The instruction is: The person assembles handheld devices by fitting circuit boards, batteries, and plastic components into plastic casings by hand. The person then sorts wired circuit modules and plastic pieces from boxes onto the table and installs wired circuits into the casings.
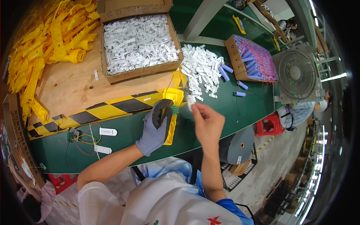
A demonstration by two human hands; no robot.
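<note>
My left hand (153,129), in a grey work glove, is closed round a yellow plastic housing (173,96) just past the table's near edge. A small green circuit board (175,109) shows at the housing's open side, by my gloved thumb, with a thin red wire near it. To the right, my bare right hand (209,125) pinches a small white plastic piece (191,101) between thumb and fingertips. That piece is held apart from the housing, in front of a heap of similar loose white pieces (200,67).
A cardboard box (146,70) full of white pieces stands on a wooden board edged with yellow-black tape. Yellow housings (56,37) pile up at left. Purple cylindrical cells fill a box (234,56) near a fan (297,71). A wired circuit board (73,135) lies at left.
</note>
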